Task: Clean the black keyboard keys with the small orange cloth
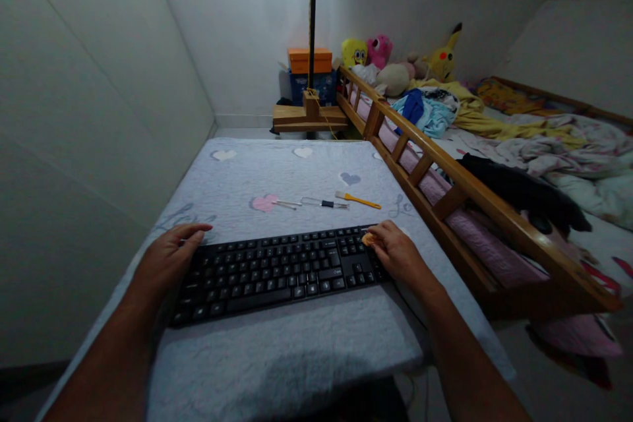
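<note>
A black keyboard lies slightly slanted on the cloth-covered table. At its left end rests my left hand, thumb and index finger stretched out over the corner; its other fingers are hidden. My right hand is closed on a small orange-yellow cloth or sponge, pressed to the keyboard's upper right keys. Beyond the keyboard lie two cotton swabs, a wire keycap puller with a black grip and a flat brush with a yellow handle.
The pale blue table cover has heart prints. A wooden bed rail runs along the table's right side, with clothes and plush toys on the bed. Behind the table stand a wooden stand base and an orange box. A cable trails near my right wrist.
</note>
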A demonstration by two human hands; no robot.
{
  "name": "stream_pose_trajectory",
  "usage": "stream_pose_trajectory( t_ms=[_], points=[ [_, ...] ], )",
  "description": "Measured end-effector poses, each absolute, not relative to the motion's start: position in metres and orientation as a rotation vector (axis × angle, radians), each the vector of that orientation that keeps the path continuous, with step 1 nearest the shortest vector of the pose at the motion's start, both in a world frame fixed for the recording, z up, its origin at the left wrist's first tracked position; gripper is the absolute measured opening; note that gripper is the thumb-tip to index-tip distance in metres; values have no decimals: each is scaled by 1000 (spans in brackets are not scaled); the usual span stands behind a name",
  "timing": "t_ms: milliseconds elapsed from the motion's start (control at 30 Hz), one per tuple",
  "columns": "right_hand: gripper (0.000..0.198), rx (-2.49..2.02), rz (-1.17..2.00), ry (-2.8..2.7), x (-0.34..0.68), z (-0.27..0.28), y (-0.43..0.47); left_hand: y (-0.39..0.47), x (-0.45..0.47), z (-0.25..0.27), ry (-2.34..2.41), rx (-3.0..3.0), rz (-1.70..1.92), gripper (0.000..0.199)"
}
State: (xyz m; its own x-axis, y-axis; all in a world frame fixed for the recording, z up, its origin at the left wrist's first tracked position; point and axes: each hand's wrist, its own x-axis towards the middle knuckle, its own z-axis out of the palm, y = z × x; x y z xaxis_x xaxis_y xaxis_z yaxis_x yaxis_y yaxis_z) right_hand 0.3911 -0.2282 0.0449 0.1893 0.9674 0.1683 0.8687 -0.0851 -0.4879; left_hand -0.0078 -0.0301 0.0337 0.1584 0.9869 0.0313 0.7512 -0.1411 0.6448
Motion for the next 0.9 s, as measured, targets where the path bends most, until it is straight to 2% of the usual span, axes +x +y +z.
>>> stream_pose_trajectory(
  t_ms=[167, 367, 667, 900],
  points=[
    [26, -2088, 382, -1795, 383, 57, -249, -33, -4, 27, 1648, 1838, 552, 45],
    [20, -2126, 554, -1860, 382, 70, -279, -29, -10, 16, 1626, 1821, 589, 47],
    [25, -2030, 172, -1591, 394, 53, -233, -40, -4, 27, 1615, 1685, 720, 43],
    [16, -2063, 214, -1648, 392, 41, -227, -43, -2, 31, 1595, 1640, 755, 40]
  ],
)
